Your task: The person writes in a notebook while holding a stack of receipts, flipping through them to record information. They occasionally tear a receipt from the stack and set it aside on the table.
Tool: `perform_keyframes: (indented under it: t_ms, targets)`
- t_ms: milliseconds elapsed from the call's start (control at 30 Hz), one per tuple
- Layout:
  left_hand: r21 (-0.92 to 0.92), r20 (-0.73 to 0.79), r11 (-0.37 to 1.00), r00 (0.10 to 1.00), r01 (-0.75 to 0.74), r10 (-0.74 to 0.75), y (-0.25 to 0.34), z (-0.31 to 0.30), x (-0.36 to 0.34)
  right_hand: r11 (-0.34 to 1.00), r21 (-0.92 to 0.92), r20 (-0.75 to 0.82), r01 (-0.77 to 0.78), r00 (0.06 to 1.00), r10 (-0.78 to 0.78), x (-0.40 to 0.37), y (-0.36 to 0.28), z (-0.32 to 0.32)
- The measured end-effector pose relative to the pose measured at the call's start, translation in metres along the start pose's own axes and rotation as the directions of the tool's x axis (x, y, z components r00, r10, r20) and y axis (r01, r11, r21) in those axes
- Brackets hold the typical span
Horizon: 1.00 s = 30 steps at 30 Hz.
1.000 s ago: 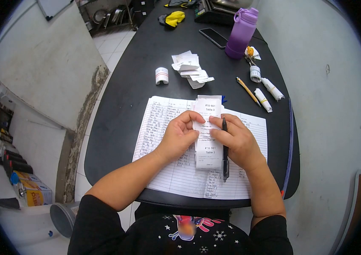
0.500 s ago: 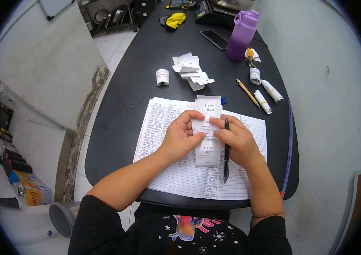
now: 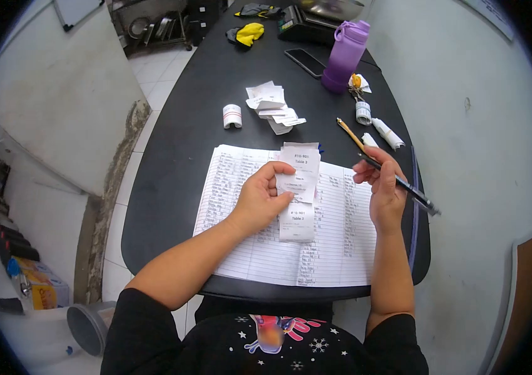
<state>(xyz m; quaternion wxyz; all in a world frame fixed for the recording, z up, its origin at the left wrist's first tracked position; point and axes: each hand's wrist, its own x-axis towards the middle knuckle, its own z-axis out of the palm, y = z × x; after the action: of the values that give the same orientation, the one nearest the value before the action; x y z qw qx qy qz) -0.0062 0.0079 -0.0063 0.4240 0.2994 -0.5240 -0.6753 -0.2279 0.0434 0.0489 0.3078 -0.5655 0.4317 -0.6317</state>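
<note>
My left hand (image 3: 264,195) pinches the left edge of a printed receipt (image 3: 299,172) headed "Table 3", over the middle of an open lined notebook (image 3: 247,253). A lower slip, also marked #10-901, hangs below the upper part. To the right, my right hand (image 3: 386,187) is raised over the notebook's right edge, fingers closed around a black pen (image 3: 406,186). The pen slants down to the right, away from the page. Handwritten lists fill columns on both notebook pages.
Beyond the notebook lie a pile of receipts (image 3: 272,106) and a curled paper roll (image 3: 232,116). At right are a yellow pen (image 3: 349,134), rolled papers (image 3: 388,134), a purple bottle (image 3: 346,57) and a phone (image 3: 305,62). A yellow-grey glove (image 3: 250,34) and a scale (image 3: 303,26) stand farther back.
My right hand has let go of the receipt and moved right and up with the pen, which has swung from upright to slanting. My left hand still holds the receipt.
</note>
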Motion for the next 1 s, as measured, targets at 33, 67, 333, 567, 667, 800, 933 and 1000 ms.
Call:
perform_keyframes:
  t_ms: [33,67,333,567,667,800,933,1000]
  targets:
    - [0.015,0.000,1.000,1.000,0.004,-0.004,0.000,0.000,0.000,0.999,-0.011,-0.021,-0.049,0.999,0.048,-0.002,0.001,-0.005]
    - [0.029,0.000,1.000,1.000,0.008,-0.008,0.001,0.000,0.000,0.995,-0.021,-0.042,-0.097,0.994,0.096,-0.004,0.003,-0.009]
    - [0.044,0.025,0.999,1.000,-0.011,0.010,-0.003,-0.001,0.001,0.905,0.114,-0.083,-0.409,0.904,0.419,-0.030,0.027,-0.035]
    - [0.043,0.030,0.999,0.999,0.011,-0.012,-0.002,-0.001,0.001,0.885,0.169,-0.091,-0.433,0.887,0.452,-0.041,0.054,-0.045]
    - [0.026,0.027,1.000,1.000,0.000,-0.001,-0.003,-0.001,0.001,0.892,0.143,-0.097,-0.430,0.890,0.445,-0.042,0.053,-0.044]
    - [0.005,0.022,1.000,1.000,0.014,-0.014,-0.003,0.000,0.001,0.887,0.149,-0.078,-0.436,0.889,0.450,-0.042,0.053,-0.046]
    - [0.018,0.012,0.999,1.000,0.026,-0.026,-0.002,0.000,0.001,0.887,0.149,-0.075,-0.438,0.889,0.452,-0.042,0.053,-0.047]
    - [0.022,0.009,1.000,1.000,0.021,-0.021,-0.003,0.000,0.002,0.884,0.179,-0.077,-0.432,0.889,0.451,-0.042,0.054,-0.048]
